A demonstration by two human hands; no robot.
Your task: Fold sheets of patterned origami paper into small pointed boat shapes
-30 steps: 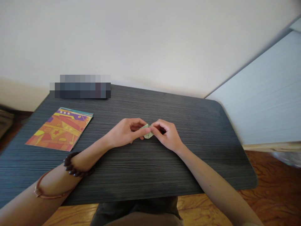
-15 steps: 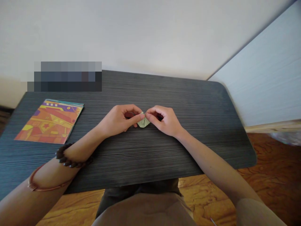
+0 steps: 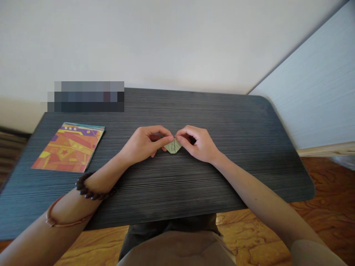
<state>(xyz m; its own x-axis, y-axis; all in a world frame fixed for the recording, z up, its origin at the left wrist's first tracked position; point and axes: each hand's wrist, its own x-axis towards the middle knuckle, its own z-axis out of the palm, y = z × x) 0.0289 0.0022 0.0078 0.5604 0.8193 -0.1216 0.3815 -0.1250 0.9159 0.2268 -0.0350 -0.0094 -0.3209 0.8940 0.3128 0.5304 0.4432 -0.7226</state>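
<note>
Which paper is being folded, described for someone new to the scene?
On the dark table, look at its middle, where both hands meet. The pale green folded paper is pinched there; unlike the flat orange sheets at far left, it is tiny and diamond-shaped.

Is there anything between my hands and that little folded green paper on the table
Nothing visible. The left hand and right hand both pinch the folded green paper at its top, over the dark table.
</note>
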